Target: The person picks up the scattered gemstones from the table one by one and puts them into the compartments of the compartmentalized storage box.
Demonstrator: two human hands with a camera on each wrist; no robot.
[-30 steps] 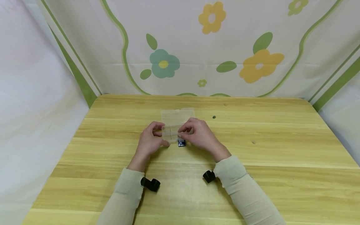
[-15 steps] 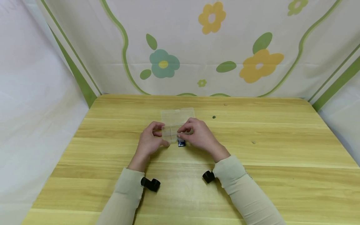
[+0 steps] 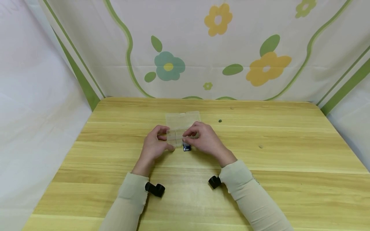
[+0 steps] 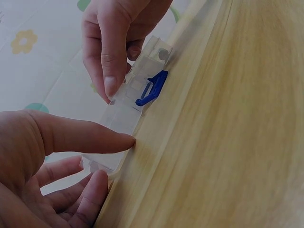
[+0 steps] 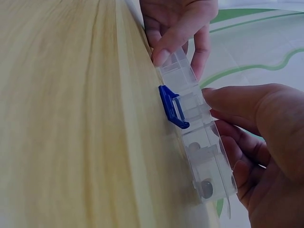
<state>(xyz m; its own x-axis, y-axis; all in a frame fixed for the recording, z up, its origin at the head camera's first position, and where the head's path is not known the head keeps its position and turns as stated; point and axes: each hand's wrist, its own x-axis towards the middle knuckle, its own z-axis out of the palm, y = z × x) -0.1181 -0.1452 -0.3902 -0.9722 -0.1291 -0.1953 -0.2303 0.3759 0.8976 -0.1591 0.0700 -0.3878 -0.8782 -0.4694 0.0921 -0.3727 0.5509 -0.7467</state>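
A clear plastic compartment box (image 3: 171, 142) lies on the table with its lid (image 3: 177, 120) folded back, away from the person. The left hand (image 3: 153, 142) grips its left end, thumb at the near edge and fingers behind. At the front hangs a blue latch (image 5: 173, 108), sticking out toward the person. Over the middle compartments, the right hand (image 3: 206, 138) has thumb and fingertips brought close together at a divider; I cannot tell whether they pinch something small. Round greyish pieces (image 5: 206, 188) show through the right-end compartments in the right wrist view.
A small dark round piece (image 3: 220, 121) lies on the wooden table (image 3: 274, 134), behind and to the right of the box. Black wrist cameras (image 3: 155, 189) are worn at both sleeves. A flower-printed cloth (image 3: 196, 48) hangs behind the table.
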